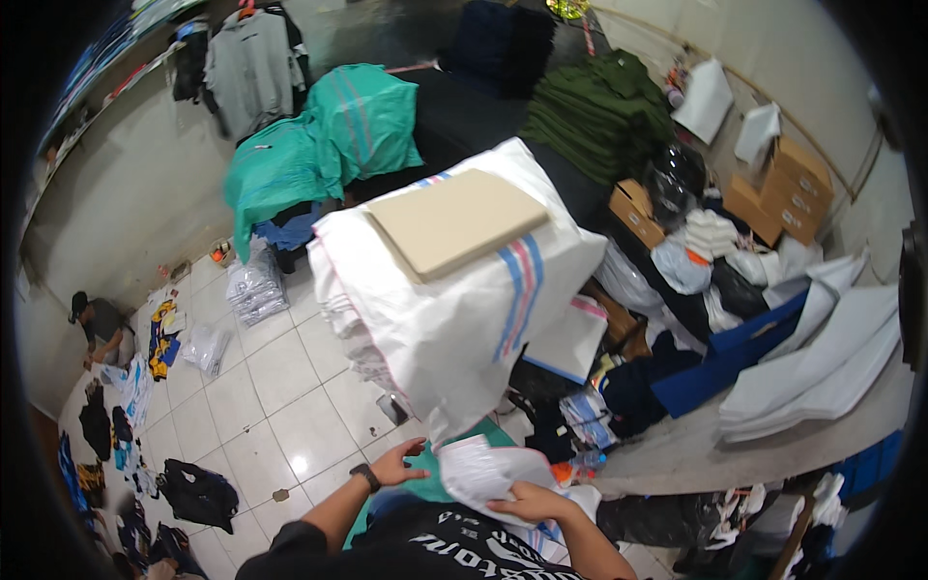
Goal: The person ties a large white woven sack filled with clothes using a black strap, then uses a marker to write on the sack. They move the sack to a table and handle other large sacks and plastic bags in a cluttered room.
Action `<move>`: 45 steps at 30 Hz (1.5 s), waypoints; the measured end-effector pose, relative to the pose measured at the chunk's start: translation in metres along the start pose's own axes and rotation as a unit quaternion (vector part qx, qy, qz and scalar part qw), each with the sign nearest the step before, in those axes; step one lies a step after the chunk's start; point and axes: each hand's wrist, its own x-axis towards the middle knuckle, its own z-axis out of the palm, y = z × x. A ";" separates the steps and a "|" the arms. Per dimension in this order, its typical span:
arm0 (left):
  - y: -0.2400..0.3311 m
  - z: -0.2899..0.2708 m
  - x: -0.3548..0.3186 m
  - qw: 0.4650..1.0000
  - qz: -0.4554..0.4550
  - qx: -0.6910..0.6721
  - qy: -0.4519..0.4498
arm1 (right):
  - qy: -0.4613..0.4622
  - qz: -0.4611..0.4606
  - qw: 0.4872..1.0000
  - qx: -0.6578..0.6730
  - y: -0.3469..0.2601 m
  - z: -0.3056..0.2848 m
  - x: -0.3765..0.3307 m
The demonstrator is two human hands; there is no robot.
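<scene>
My right hand (532,505) grips the edge of a white, folded fabric-like piece (483,470) with a pinkish edge, held in front of my body. Its exact kind is not plain. My left hand (398,466), below a dark wristband, is just left of that piece, fingers apart and holding nothing. Beyond both hands stands a tall stack topped by a white woven sack (435,319) with blue and pink stripes. A flat beige slab (459,222) lies on top of it. Green sheeting (452,478) spreads beneath my hands.
Green wrapped bundles (362,126) and a dark green garment pile (599,111) line the far side. Cardboard boxes (797,188), a blue bin (730,353) and white sheets (812,372) crowd the right. Clothes (198,493) are scattered at left, where another person (101,324) sits low.
</scene>
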 end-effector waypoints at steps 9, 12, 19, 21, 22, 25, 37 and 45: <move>-0.030 -0.180 -0.223 0.845 0.175 -0.472 0.183 | -0.318 -0.166 0.921 -0.148 -0.244 0.107 0.247; -0.010 -0.235 -0.301 0.871 0.143 -0.310 0.353 | -0.356 -0.272 0.878 -0.170 -0.362 0.124 0.283; -0.035 -0.329 -0.382 0.601 0.172 -0.050 0.779 | -0.122 -0.407 0.892 -0.155 -0.527 0.116 0.345; -0.022 -0.356 -0.373 0.569 0.219 0.004 0.793 | -0.102 -0.401 0.893 -0.177 -0.548 0.104 0.364; -0.018 -0.374 -0.367 0.562 0.221 0.048 0.795 | -0.044 -0.447 0.874 -0.188 -0.555 0.099 0.375; 0.000 -0.430 -0.347 0.546 0.213 0.089 0.805 | 0.107 -0.507 0.833 -0.193 -0.585 0.079 0.411; 0.108 -0.686 -0.287 0.380 0.161 0.381 0.827 | -0.043 -0.573 0.815 -0.071 -0.725 -0.086 0.587; 0.114 -0.783 -0.315 0.374 0.094 0.372 0.844 | -0.159 -0.470 0.859 -0.129 -0.746 -0.103 0.707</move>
